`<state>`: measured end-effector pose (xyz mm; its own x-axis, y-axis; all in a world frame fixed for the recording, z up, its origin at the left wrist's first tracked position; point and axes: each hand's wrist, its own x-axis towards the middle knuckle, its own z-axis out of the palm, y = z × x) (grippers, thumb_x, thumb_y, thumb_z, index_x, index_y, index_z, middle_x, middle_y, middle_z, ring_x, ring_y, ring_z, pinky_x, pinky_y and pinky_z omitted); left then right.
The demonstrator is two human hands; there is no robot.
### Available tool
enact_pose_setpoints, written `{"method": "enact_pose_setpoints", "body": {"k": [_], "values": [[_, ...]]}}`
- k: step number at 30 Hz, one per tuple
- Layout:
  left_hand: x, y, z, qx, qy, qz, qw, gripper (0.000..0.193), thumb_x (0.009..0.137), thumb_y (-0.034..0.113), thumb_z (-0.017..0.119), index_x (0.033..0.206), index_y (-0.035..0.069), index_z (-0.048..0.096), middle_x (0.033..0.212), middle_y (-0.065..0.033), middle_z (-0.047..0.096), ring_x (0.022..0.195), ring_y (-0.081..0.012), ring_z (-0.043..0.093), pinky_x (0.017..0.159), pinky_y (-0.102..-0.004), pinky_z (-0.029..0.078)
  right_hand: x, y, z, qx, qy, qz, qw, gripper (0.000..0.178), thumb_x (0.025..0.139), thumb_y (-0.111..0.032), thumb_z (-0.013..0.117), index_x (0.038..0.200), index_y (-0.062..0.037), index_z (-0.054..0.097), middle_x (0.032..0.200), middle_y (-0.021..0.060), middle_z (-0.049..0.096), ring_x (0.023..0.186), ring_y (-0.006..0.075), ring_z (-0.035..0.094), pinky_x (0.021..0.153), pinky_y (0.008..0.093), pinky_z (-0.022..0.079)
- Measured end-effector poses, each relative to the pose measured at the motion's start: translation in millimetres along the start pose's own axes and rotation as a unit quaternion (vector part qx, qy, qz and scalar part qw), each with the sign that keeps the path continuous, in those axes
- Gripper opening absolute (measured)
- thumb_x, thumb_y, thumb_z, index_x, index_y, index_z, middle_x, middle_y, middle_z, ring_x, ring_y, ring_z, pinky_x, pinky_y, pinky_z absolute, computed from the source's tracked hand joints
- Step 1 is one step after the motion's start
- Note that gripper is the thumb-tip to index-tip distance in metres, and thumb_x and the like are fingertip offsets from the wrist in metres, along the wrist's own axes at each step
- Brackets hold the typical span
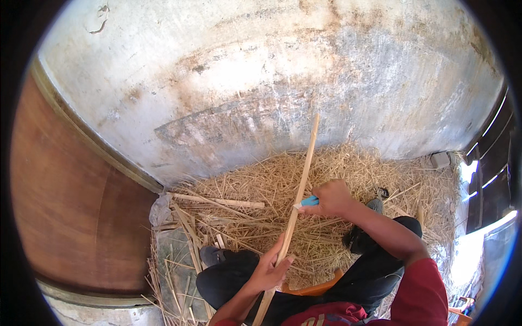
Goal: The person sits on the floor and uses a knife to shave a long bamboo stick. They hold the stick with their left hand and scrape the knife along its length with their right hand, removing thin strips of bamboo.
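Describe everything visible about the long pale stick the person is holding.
The long stick is a thin, straight, pale tan strip, wood or bamboo by its look, bare and smooth. It runs steeply from the lower edge near the person's lap up toward the stained wall, leaning slightly right. The left hand grips its lower part; the right hand presses a blue-handled tool against its middle. Its top end stands free. Straw-like shavings lie beneath it.

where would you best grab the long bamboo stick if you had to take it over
Probably the bare middle of the long bamboo stick, from its left side. It leans up and away toward the wall; the left hand holds its lower part and the right hand works a blue-handled tool against its right side.
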<state>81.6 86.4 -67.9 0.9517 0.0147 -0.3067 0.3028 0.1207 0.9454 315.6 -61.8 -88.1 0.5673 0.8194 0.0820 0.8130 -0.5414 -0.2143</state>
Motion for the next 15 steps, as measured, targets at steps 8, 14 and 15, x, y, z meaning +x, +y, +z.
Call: {"method": "enact_pose_setpoints", "body": {"k": [8, 14, 15], "values": [[-7.7, 0.3, -5.9, 0.004, -0.056, -0.058, 0.997, 0.068, 0.095, 0.011, 0.053, 0.150, 0.010, 0.014, 0.085, -0.0042, 0.058, 0.049, -0.0034, 0.045, 0.042, -0.0201, 0.040, 26.3, 75.7, -9.0, 0.038, -0.031, 0.238, 0.970, 0.081, 0.076, -0.087, 0.028, 0.072, -0.0169, 0.069, 0.050, -0.0007, 0.051, 0.043, 0.0120, 0.050, 0.041, 0.0327, 0.041], [-7.3, -34.1, -10.1, 0.044, -0.033, 0.062, 0.997, 0.069, 0.094, 0.004, 0.052, 0.151, 0.008, 0.012, 0.090, -0.0038, 0.059, 0.050, -0.0018, 0.044, 0.044, -0.0198, 0.039, -10.1, 10.4, 9.1, -0.024, 0.077, -0.008, 0.997, 0.076, 0.070, -0.084, 0.047, 0.056, -0.0108, 0.060, 0.046, 0.0051, 0.052, 0.040, 0.0219, 0.054, 0.041, 0.0365, 0.042], [-5.7, -17.1, -3.7, 0.035, -0.034, 0.044, 0.998, 0.069, 0.094, 0.003, 0.051, 0.151, 0.008, 0.013, 0.082, -0.0015, 0.056, 0.049, -0.0018, 0.043, 0.044, -0.0200, 0.038, -6.1, 18.3, 5.1, -0.029, 0.107, -0.024, 0.994, 0.073, 0.069, -0.082, 0.050, 0.052, -0.0109, 0.056, 0.045, 0.0044, 0.050, 0.038, 0.0219, 0.053, 0.039, 0.0364, 0.041]]}}
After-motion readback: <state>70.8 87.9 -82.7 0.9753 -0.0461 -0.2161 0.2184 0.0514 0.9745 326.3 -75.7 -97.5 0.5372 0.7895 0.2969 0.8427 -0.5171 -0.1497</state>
